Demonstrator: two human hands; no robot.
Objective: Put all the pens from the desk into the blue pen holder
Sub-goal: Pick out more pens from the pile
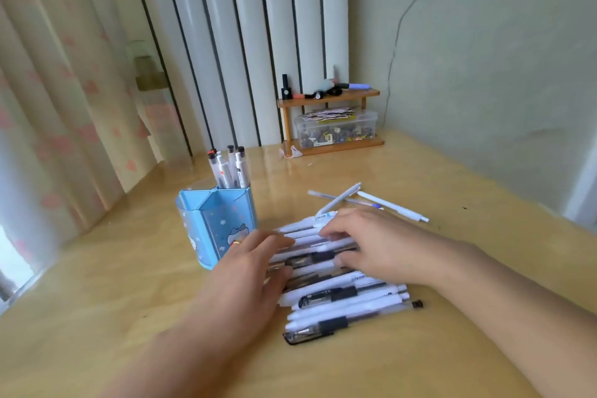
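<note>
**White pens heaped beside the blue holder, both my hands lying on them**

White and clear-barrelled pens [339, 294] are lying side by side in a loose raft on the wooden desk [129, 317], just right of the blue pen holder [216, 226]. I am resting my left hand [255, 268] on the raft's left end, fingers fairly straight and spread, gripping nothing. My right hand [371, 242] is lying over the far part of the heap with fingers gently bent; whether they are pinching a pen I cannot tell, since motion blur is smearing the fingertips.

Risks, as I judge them: the round barrels are likely to roll if I press sideways, and some could scatter toward the near desk edge. Scooping too many at once may let a few slip out. My left hand is touching or nearly touching the holder, so a careless sweep could knock it over and spill the standing pens [226, 168] already in its rear compartment.

Three stray pens [365, 200] are lying crossed farther back, easy to overlook.
</note>
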